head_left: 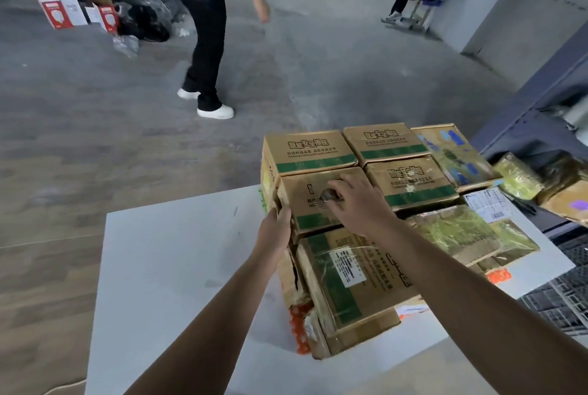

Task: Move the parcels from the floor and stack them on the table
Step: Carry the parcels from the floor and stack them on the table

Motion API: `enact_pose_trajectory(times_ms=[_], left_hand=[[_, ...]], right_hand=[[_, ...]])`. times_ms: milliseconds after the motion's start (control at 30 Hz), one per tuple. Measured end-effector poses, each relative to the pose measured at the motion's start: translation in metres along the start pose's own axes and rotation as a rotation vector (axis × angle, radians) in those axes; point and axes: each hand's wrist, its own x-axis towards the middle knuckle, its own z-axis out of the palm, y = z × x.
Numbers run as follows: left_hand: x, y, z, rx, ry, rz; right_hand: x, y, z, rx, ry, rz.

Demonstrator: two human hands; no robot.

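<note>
Clasping the left side wall of a cardboard box (302, 200): left grip (276, 229), fingers curled round the edge. Right grip (359, 203): released, laid on the box top, fingers spread. Box: top layer of the stacked parcels (391, 143), left column, second from the back. Stack: right half of the white worktop (178, 267), reaching its far edge. Beyond, on the floor (79, 140): a standing person (206, 44).

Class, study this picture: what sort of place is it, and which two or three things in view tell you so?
Probably a warehouse or parcel depot: labelled cardboard boxes stacked on a white table, a bare concrete floor, and a heap of discarded packaging at the far side.
</note>
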Motion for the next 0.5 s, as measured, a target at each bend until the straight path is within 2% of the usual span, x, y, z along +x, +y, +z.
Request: enact_pose_trajectory(times_ms=[233, 500], left_hand=[[-0.0063, 0.0058, 0.0061, 0.075, 0.036, 0.069], [-0.0036, 0.0069, 0.003, 0.057, -0.006, 0.024]], right_hand=[[-0.0001, 0.008, -0.0009, 0.081, 0.027, 0.127], [-0.0017, 0.0056, -0.0008, 0.102, 0.051, 0.091]])
